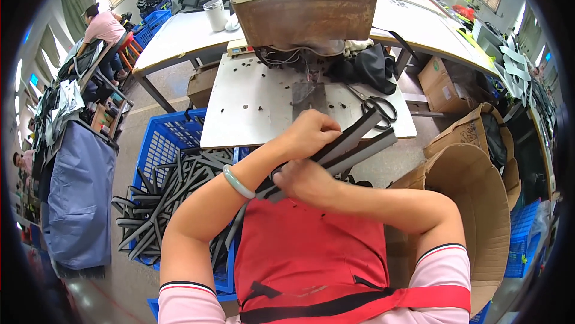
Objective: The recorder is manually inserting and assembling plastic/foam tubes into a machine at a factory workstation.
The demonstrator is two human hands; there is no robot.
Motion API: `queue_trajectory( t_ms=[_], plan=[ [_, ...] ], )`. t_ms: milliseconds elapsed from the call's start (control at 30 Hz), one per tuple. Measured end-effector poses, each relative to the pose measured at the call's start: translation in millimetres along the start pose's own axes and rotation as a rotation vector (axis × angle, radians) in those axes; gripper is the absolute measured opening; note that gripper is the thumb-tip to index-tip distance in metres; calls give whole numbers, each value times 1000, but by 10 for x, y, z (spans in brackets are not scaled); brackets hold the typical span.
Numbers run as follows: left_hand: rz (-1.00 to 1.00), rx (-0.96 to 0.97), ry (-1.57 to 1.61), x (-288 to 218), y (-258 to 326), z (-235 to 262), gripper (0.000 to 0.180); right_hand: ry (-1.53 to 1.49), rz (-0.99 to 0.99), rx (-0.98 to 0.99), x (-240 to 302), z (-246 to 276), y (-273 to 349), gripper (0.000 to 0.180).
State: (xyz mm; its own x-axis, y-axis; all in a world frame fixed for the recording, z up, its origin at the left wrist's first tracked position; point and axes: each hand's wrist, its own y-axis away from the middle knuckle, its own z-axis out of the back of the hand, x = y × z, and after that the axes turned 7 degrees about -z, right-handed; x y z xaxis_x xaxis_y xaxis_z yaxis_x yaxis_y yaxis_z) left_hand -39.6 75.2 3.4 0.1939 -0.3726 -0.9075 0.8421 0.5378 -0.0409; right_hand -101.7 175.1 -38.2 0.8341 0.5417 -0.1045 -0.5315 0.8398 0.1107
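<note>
Two long grey-and-black fabric strips [366,148] slant up to the right in front of me, over the near edge of the sewing table. My left hand [310,135], a pale green bangle on its wrist, is closed with its fingertips on the upper strip. Below it my right hand [306,181] crosses toward the left, slightly blurred, its fingers curled round the strips near their lower end, which pokes out by my red apron [311,234]. The black-handled scissors [378,111] lie beyond the strips' far ends.
Ahead stands a sewing machine [302,9] on a white table top [239,102] dotted with black scraps. At left, a blue basket [157,138] holds many similar strips [165,204]. Black cloth [374,67] lies right of the needle. A large cardboard box [473,198] stands at right.
</note>
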Motion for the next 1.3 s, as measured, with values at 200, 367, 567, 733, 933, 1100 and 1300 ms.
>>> queue_trajectory(
  t_ms=[200,367,567,733,933,1100,1300],
  plan=[
    [152,38,79,567,677,188,31,-266,-267,-210,-1124,200,625,35],
    [174,-6,18,413,691,99,46,-324,-374,-189,-1280,342,826,36],
    [-63,-74,-302,389,673,-108,50,-287,-414,-147,-1392,430,911,39],
    [199,2,141,243,495,256,25,-443,-446,-245,-1489,424,960,44],
    [141,-217,156,31,228,439,32,-530,-504,-307,-1705,411,876,47],
    [177,-283,111,83,12,513,31,-554,-525,-284,-1854,364,754,45],
    [151,-301,153,245,-139,623,32,-600,-509,-321,-1985,346,645,43]
  ],
)
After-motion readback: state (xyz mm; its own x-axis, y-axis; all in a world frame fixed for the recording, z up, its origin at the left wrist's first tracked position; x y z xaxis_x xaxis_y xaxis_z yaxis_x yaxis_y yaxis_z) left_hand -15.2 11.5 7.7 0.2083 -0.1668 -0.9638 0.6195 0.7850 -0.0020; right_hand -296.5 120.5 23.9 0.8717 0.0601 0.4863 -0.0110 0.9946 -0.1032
